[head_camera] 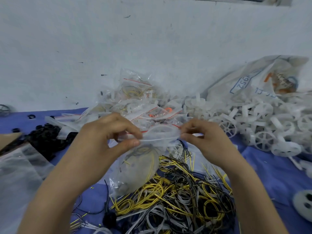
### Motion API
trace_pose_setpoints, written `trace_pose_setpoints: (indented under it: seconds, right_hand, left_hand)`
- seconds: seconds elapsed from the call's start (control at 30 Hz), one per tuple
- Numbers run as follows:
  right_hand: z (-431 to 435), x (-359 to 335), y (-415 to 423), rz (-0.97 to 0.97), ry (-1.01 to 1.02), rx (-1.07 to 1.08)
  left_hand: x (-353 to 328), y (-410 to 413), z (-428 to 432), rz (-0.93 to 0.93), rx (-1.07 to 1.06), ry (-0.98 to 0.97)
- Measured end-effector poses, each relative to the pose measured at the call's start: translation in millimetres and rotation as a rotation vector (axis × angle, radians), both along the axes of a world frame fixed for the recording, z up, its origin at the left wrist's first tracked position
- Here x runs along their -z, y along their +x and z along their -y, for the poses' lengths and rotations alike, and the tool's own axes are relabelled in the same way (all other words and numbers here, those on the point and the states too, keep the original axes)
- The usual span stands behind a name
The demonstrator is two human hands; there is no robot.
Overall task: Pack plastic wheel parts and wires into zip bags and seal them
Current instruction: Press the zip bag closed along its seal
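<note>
Forearms fill the lower frame, reaching forward over a tangle of wires [177,200], yellow, black and grey, heaped on the blue counter [273,179].

Left hand [104,137]: grip narrow, thumb and forefinger pinched on the left end of the zip bag [140,166] mouth. Right hand [206,141]: grip likewise narrow, fingertips pinched on the right end of the same mouth. Bag hangs between the 2 hands, above the wire heap, its lower end resting near or on the wires. Yellow and dark wire loops show through the film; whether a wheel part is inside cannot be told.

Bag mouth looks partly gaping in the middle, both lips bowed apart. Judged step: sealing the zip strip.

Around: pile of filled bags [140,102] with red zip lines behind the hands; heap of white wheel parts [253,122] to the right, spilling from a large printed sack [253,76]; black ring parts [47,137] to the left; stack of empty bags [20,168] at far left.

To do it well: pull the 2 ends gently apart so the lips come flat and line up, then run thumb and forefinger along the strip from 1 end to the other, pressing all the way. Press air out first. Keep wire ends clear of the track; a strand caught there would likely leave the seal open.
</note>
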State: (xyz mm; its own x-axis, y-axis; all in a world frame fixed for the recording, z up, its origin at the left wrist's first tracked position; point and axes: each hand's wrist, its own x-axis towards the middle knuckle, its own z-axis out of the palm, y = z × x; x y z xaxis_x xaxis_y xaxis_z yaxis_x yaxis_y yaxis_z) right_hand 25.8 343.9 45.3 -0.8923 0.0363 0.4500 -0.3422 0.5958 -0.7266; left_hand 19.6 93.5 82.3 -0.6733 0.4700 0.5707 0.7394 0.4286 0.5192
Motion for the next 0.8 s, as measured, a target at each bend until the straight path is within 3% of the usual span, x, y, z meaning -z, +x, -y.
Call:
trace_pose_setpoints:
  seconds: [0.23,0.53,0.8]
  right_hand:
    - [-12,-5,6,-0.069,0.010,-0.023]
    - [-10,-3,7,0.079,0.047,-0.103]
    - [-13,-7,11,0.027,0.121,-0.027]
  left_hand:
    - [2,-4,8,-0.065,-0.150,0.023]
    - [5,-13,22,0.049,-0.103,0.072]
    - [6,-10,22,0.091,-0.018,0.070]
